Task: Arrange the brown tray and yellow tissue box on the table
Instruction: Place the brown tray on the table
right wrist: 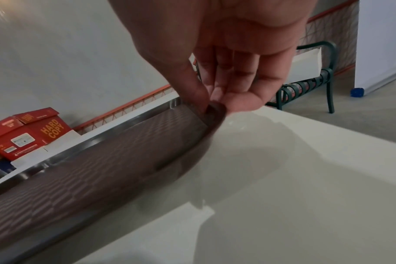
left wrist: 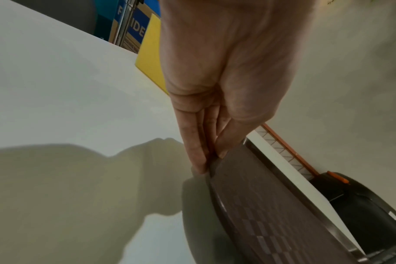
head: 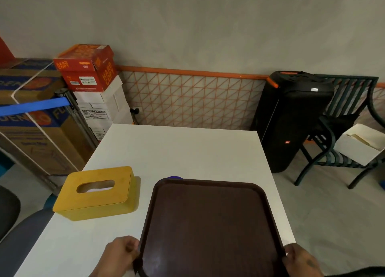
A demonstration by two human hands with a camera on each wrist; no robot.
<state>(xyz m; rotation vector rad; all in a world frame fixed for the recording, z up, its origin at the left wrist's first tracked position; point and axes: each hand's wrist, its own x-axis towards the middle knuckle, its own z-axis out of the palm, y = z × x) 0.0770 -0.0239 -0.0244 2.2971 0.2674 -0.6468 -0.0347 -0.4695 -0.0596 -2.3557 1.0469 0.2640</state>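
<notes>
A brown tray (head: 210, 224) hangs just above the white table (head: 187, 149), on its near right part, and casts a shadow below. My left hand (head: 123, 253) pinches the tray's near left rim (left wrist: 211, 164), thumb on top and fingers underneath. My right hand (head: 298, 260) pinches the near right rim (right wrist: 215, 110) the same way. The yellow tissue box (head: 95, 191), with an oval slot on top, stands on the table's left side, just left of the tray and apart from it. In the left wrist view the yellow box (left wrist: 150, 53) shows behind my palm.
A small purple object (head: 175, 177) peeks out behind the tray's far edge. Stacked cartons (head: 87, 68) stand left of the table, a black speaker (head: 291, 118) and a dark metal bench (head: 350, 131) to the right. A dark chair (head: 12, 224) sits at near left.
</notes>
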